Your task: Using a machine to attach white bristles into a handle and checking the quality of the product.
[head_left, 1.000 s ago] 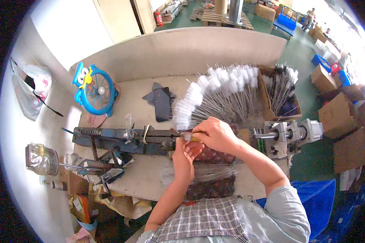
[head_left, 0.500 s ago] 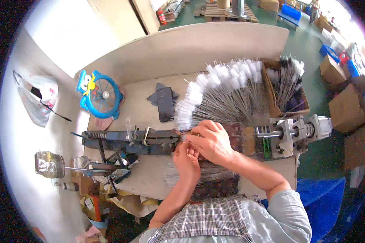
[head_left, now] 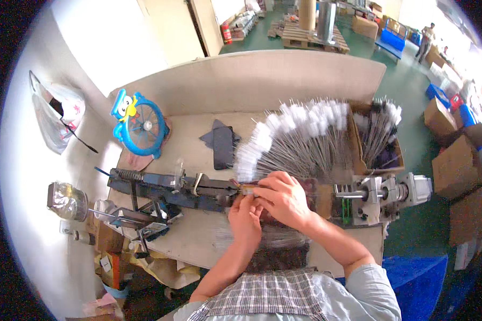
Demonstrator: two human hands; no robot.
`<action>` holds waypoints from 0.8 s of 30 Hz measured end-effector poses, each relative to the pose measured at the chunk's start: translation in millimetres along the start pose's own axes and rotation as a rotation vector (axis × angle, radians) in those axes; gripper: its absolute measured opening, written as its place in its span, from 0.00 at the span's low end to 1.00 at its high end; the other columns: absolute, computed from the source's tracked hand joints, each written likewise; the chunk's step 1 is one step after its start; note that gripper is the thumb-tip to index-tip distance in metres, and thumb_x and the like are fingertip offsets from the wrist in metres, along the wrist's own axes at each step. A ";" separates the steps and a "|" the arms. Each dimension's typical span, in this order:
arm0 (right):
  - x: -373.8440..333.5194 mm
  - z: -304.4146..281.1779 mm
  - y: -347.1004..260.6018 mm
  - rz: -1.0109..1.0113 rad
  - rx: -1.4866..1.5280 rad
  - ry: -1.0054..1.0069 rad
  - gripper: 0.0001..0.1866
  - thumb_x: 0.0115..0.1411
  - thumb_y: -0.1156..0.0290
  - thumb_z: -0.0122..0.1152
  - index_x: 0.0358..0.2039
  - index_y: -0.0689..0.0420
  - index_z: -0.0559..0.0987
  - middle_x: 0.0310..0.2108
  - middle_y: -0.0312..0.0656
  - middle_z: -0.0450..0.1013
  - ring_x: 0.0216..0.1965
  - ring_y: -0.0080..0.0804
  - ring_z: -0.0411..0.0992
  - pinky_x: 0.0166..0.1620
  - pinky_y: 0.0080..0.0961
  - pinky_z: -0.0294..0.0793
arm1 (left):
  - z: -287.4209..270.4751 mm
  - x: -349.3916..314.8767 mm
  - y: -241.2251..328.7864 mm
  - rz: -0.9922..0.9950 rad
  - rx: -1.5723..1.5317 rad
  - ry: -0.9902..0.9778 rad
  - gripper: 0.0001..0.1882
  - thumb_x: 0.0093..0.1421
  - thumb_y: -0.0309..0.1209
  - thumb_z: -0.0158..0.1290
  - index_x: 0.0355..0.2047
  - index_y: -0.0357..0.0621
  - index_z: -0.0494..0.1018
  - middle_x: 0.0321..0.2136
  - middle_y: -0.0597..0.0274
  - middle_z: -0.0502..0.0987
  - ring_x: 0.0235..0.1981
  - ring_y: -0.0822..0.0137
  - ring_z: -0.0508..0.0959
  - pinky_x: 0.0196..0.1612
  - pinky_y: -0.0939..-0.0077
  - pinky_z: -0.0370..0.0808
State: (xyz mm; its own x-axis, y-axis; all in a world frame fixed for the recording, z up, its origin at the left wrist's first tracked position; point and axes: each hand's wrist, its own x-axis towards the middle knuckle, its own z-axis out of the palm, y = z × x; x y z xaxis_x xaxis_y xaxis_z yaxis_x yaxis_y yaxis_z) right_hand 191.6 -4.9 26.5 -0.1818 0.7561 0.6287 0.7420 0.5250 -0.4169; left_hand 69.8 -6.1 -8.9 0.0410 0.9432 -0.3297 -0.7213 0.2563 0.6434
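Thin wires (head_left: 278, 234) lie nearer the body than the hands; the right hand (head_left: 285, 199) pinches a small yellowish piece (head_left: 248, 189), mostly hidden at the fingertips; the left hand (head_left: 245, 218) curls beside it, whether gripping I cannot tell; white-headed brushes (head_left: 299, 136) fan out beyond.

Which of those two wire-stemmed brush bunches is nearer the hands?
The white-tipped fan, spread just beyond the right hand; the smaller bunch, farther right, stands in a cardboard box and includes dark tips.
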 end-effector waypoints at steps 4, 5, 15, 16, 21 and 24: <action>0.6 -2.3 -3.3 0.006 -0.009 0.022 0.14 0.39 0.70 0.65 0.30 0.54 0.80 0.32 0.36 0.73 0.39 0.36 0.70 0.42 0.30 0.70 | 7.0 -2.8 1.2 -0.014 -0.062 0.023 0.02 0.54 0.25 0.49 0.29 0.44 0.67 0.27 0.67 0.71 0.29 0.75 0.72 0.34 0.79 0.71; 0.6 -1.5 -6.2 0.021 -0.008 0.025 0.14 0.38 0.69 0.65 0.30 0.54 0.80 0.32 0.36 0.73 0.38 0.36 0.70 0.42 0.30 0.70 | 0.3 -2.4 0.2 -0.038 -0.111 0.014 0.02 0.55 0.25 0.49 0.29 0.44 0.67 0.27 0.67 0.71 0.29 0.74 0.72 0.34 0.78 0.71; -3.1 3.2 -6.7 0.017 -0.136 0.093 0.13 0.38 0.67 0.64 0.29 0.51 0.80 0.32 0.33 0.74 0.37 0.32 0.70 0.38 0.29 0.68 | -2.7 -1.6 -3.8 -0.015 -0.071 -0.007 0.03 0.56 0.25 0.46 0.31 0.41 0.68 0.30 0.64 0.72 0.32 0.73 0.73 0.38 0.77 0.69; -3.7 2.1 -7.5 0.004 -0.147 0.069 0.13 0.38 0.67 0.64 0.29 0.50 0.80 0.32 0.33 0.73 0.37 0.32 0.70 0.39 0.29 0.68 | -3.6 -1.8 -3.9 -0.019 -0.069 -0.002 0.03 0.56 0.25 0.46 0.31 0.41 0.68 0.30 0.64 0.72 0.32 0.73 0.73 0.38 0.77 0.69; -3.0 -1.0 -8.3 0.026 -0.138 0.059 0.11 0.39 0.67 0.63 0.28 0.48 0.81 0.33 0.32 0.73 0.37 0.31 0.69 0.38 0.29 0.67 | -11.9 4.7 -8.3 -0.009 -0.113 -0.068 0.05 0.56 0.23 0.47 0.34 0.40 0.69 0.31 0.65 0.73 0.30 0.74 0.73 0.36 0.80 0.70; -3.4 -1.5 -4.2 0.031 -0.128 0.058 0.12 0.39 0.67 0.64 0.29 0.49 0.81 0.33 0.32 0.73 0.37 0.31 0.69 0.38 0.29 0.67 | -0.9 1.5 -6.5 0.014 -0.061 -0.019 0.05 0.56 0.23 0.46 0.33 0.40 0.69 0.30 0.64 0.74 0.30 0.74 0.74 0.35 0.81 0.70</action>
State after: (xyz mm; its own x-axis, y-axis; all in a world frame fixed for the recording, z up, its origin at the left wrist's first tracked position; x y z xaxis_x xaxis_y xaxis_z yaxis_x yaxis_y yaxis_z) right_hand 190.1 -10.2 27.1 -0.1220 0.7454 0.6554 0.8239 0.4443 -0.3520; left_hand 73.9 -6.5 -14.2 0.0436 0.9506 -0.3074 -0.7630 0.2303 0.6040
